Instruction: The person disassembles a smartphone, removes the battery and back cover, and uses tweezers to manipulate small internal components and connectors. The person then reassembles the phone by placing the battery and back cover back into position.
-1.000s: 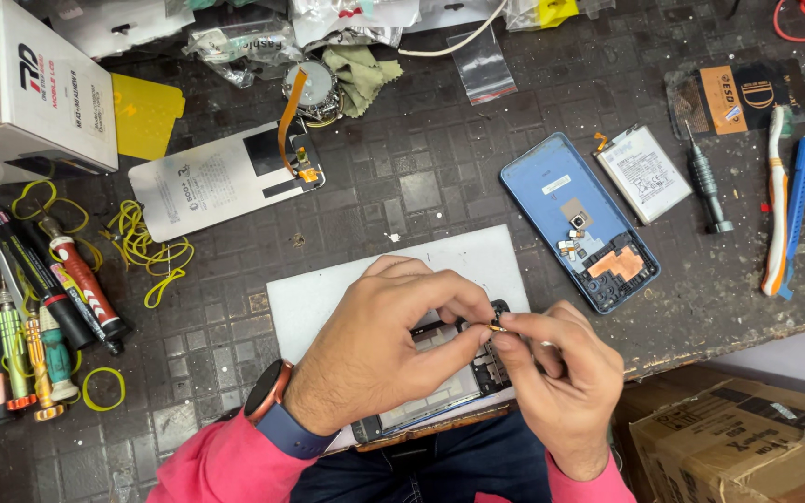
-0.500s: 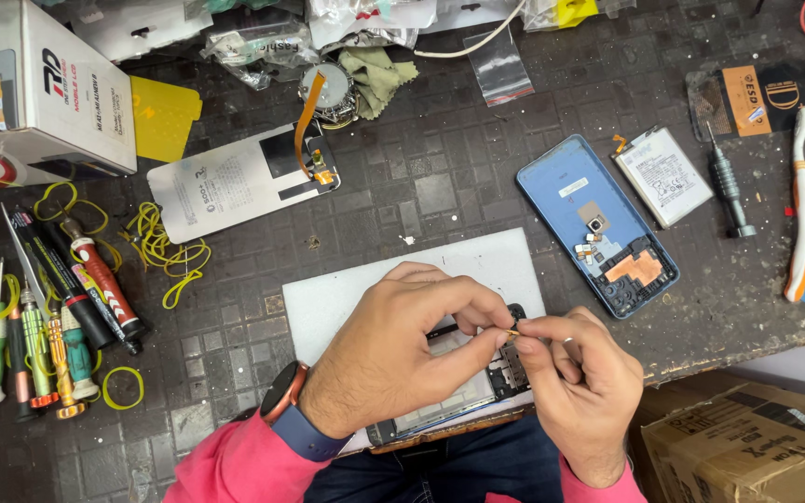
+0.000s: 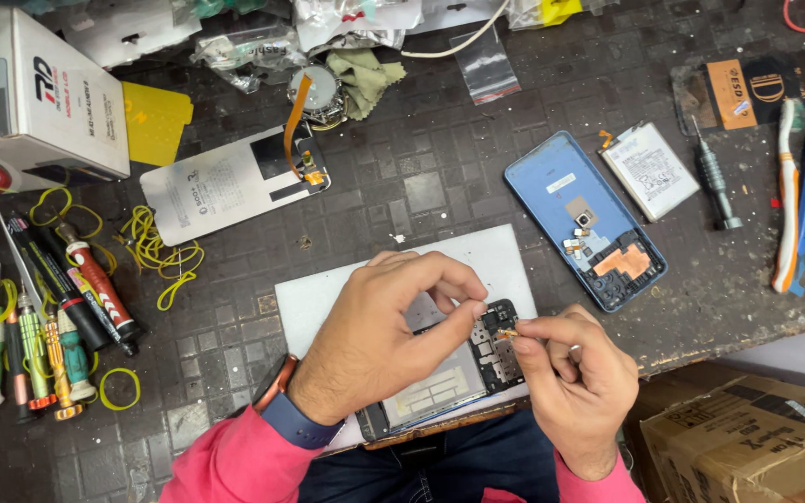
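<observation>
1. Opened phone [image 3: 449, 377] lying flat on the white mat [image 3: 328, 298] at the near edge of the bench, circuit side up, dark board end to the right.
2. Left hand [image 3: 379, 340] arched over the phone's middle, thumb and forefinger curled down onto the frame, pinning it; nothing gripped between them.
3. Right hand [image 3: 575, 382] to the right of the phone, thumb and forefinger pinched together on a small orange flex tab [image 3: 506, 333] just over the board.
4. Best kept low and level with the board: probably safest to move the tab along its own line, no twisting, since a thin ribbon creases easily.
5. Steady downward pressure from the left hand likely needed so the frame does not lift or skid on the mat.
6. Blue back cover [image 3: 584, 219] and battery [image 3: 649, 169] lying farther right, well apart; screwdrivers [image 3: 39, 326] and yellow rubber bands [image 3: 156, 247] off to the left.
</observation>
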